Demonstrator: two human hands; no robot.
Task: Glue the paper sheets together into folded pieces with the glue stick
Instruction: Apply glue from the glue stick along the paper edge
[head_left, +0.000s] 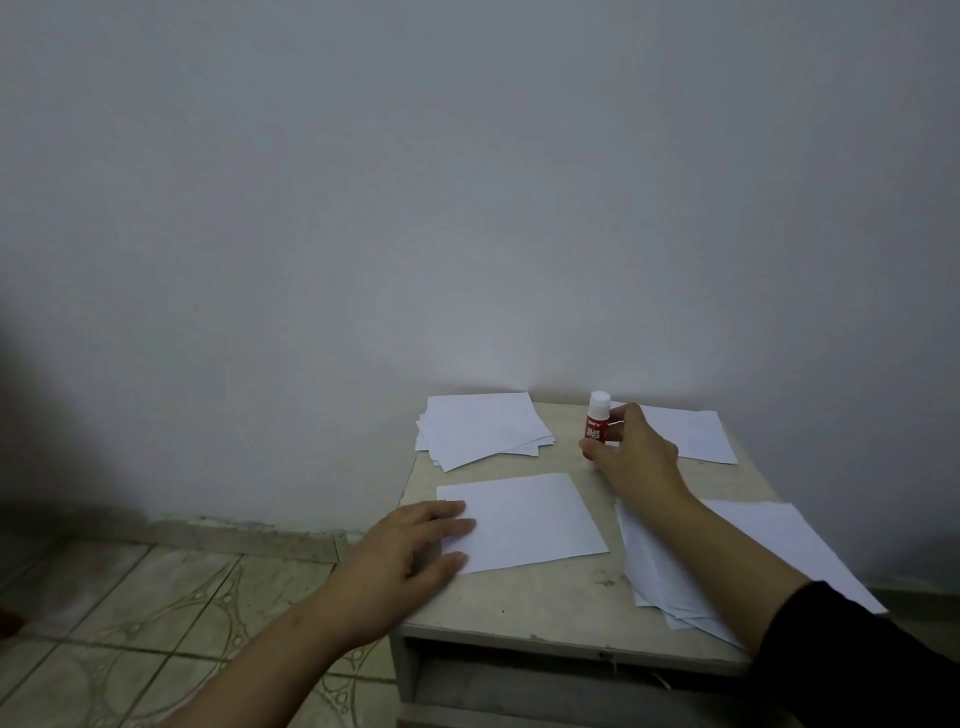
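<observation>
The right hand (631, 457) grips the glue stick (596, 423), fingers and thumb curled round its red body; the stick stands upright on the counter (545, 603) with its white cap on. The left hand (410, 556) lies flat, fingers straight, pressing the near left corner of a single sheet (524, 519) at the counter's middle. Behind that sheet a loose pile of sheets (483, 428) lies by the wall. Another sheet (696, 434) lies at the far right, just behind the right hand. A fanned stack (675, 577) lies under the right forearm at the near right edge. Below the top, an open compartment (519, 686) shows; its contents cannot be made out.
</observation>
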